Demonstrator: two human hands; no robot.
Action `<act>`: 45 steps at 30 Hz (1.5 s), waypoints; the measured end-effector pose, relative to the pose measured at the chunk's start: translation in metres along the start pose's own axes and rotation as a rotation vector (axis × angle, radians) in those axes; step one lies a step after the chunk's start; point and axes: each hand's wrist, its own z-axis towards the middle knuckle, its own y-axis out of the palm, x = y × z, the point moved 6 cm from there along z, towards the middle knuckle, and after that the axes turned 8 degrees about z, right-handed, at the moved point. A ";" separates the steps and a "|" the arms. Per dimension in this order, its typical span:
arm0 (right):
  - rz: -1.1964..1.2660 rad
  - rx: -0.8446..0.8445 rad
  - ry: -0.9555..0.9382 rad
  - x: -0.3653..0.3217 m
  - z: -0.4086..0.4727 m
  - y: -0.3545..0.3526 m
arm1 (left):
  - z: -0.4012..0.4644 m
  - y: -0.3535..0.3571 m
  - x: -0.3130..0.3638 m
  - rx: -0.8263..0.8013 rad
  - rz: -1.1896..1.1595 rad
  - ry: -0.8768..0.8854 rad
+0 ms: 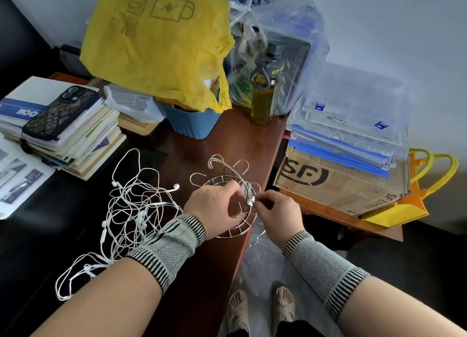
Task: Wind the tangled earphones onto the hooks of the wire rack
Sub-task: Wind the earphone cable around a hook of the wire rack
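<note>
Your right hand (274,210) pinched a short stretch of white cord with a small white piece on it against the near side of the wire rack (228,197), thumb and forefinger closed together on it. Your left hand (214,205) curled over the rack's rim, fingers hooked around the wire to steady it. The rack sat at the edge of the brown table (222,139), close to your body.

By the look of it, you were finishing one winding on a hook (249,189), where a small bundle of cord already sat. The next move would call for tucking that end so it holds, then reaching left for a fresh cord.

The tangled earphones (131,205) lay in one loose heap on the dark surface to the left of the rack, partly under your left forearm. How many sets were in it could not be counted; at least three earbuds and several inline pieces showed. There was one rack, with about five looped hooks visible round its ring.

Behind stood one bottle (264,91), one yellow bag (161,41) and one cardboard box (338,182).
</note>
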 end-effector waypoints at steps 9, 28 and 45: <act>-0.018 -0.110 -0.035 -0.002 0.015 0.004 | 0.000 -0.001 0.002 0.124 0.035 0.079; -0.173 -0.134 -0.060 0.007 0.027 0.012 | -0.001 -0.003 0.004 0.140 0.013 0.053; -0.252 -0.413 0.184 -0.005 0.061 -0.005 | -0.001 0.000 0.000 0.044 -0.007 -0.006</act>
